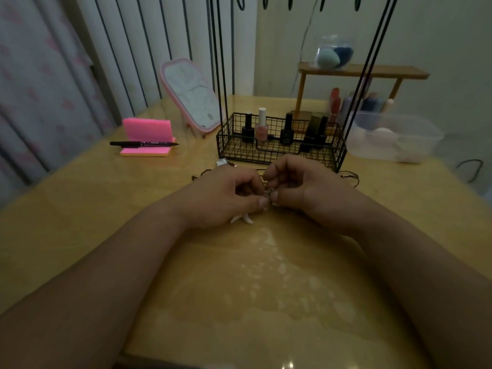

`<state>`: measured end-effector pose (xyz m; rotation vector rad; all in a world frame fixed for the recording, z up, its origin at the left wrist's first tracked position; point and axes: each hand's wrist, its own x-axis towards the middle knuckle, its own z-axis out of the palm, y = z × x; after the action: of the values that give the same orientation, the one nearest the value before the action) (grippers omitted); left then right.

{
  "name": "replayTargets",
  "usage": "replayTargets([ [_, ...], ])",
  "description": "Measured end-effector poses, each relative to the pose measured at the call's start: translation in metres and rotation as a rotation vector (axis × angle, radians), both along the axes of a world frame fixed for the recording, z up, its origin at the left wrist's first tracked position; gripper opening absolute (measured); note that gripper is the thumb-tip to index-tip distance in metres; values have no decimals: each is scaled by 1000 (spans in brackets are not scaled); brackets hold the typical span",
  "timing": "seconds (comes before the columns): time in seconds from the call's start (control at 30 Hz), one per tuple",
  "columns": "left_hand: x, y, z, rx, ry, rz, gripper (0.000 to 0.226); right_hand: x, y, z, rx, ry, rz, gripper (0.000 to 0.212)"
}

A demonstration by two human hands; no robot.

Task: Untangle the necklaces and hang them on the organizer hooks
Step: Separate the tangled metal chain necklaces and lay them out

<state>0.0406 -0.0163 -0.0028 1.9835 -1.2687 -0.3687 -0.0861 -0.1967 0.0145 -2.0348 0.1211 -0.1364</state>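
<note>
Far left of the grip and beyond it, a pink notepad stand [147, 134] sits on the wooden table [266, 288] with a black marker [143, 144] lying across its front. Closer in, still left and behind, a pink-framed mirror [190, 94] leans back. The left hand [223, 198] has its fingers curled, thumb and forefinger pinching the tangled necklaces [268, 192], a small metallic knot held over the table. A white pendant [246, 218] pokes out beneath this hand, and dark cord [202, 172] trails on the table left of the grip. Straight behind the grip stands the black wire organizer [279, 153], its basket holding nail polish bottles [261, 126] and its hooks [241, 4] high above. The right hand [300, 190] pinches the same knot from the right, the two thumb tips close together. Farther right and behind sits a clear plastic tub [394, 139].
</note>
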Motion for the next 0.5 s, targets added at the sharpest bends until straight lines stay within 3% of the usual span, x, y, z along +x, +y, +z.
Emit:
replayTargets([
  [0.33, -1, 3, 6, -36, 78, 3, 5, -2, -7, 4, -86, 32, -20, 36],
  [0.5, -3, 6, 11, -146, 311, 15, 6, -4, -6, 6, -179, 110, 61, 30],
])
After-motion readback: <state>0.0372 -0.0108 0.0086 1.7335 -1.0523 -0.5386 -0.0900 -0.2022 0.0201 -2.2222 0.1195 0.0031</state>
